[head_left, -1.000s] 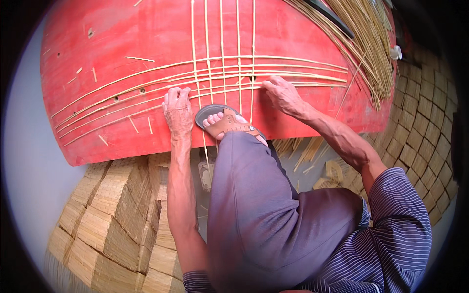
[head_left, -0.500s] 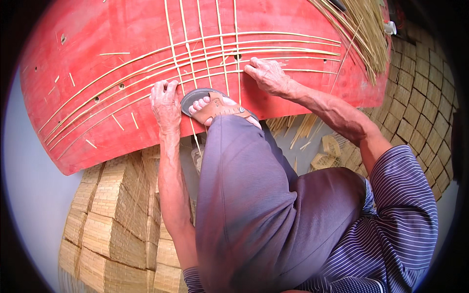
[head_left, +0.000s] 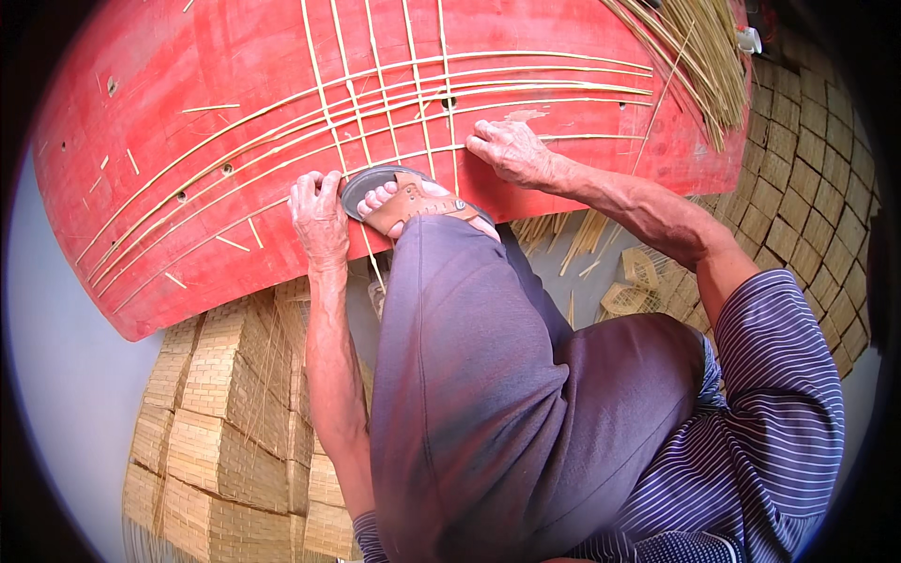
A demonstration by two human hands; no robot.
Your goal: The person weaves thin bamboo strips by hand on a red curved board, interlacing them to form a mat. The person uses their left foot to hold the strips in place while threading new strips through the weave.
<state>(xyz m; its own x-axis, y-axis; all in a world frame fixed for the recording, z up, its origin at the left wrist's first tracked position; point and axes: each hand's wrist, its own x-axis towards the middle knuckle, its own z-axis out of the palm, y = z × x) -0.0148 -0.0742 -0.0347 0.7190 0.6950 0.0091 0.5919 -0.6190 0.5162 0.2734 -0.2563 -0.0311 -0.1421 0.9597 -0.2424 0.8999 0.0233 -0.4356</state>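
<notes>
Several thin bamboo strips (head_left: 375,64) run away from me over a red board, crossed by several long curved ones. The nearest crosswise bamboo strip (head_left: 598,137) passes under both hands. My left hand (head_left: 317,216) is closed on it, fingers bent, left of my foot. With fingers pinched on the same strip, my right hand (head_left: 514,155) is at the right of the lengthwise strips. Between my hands, my sandalled foot (head_left: 405,200) rests on the near ends of the lengthwise strips, hiding part of them.
The red board (head_left: 235,56) has small holes and scattered strip scraps. A bundle of loose strips (head_left: 699,70) lies at its far right. Woven bamboo baskets (head_left: 221,422) are stacked at lower left; more woven pieces (head_left: 798,178) stand at right. Cut strips (head_left: 587,239) lie below the board.
The nearest crosswise strip now lies closer to the others at the right. My right hand has shifted slightly nearer me, and the whole view has moved a little.
</notes>
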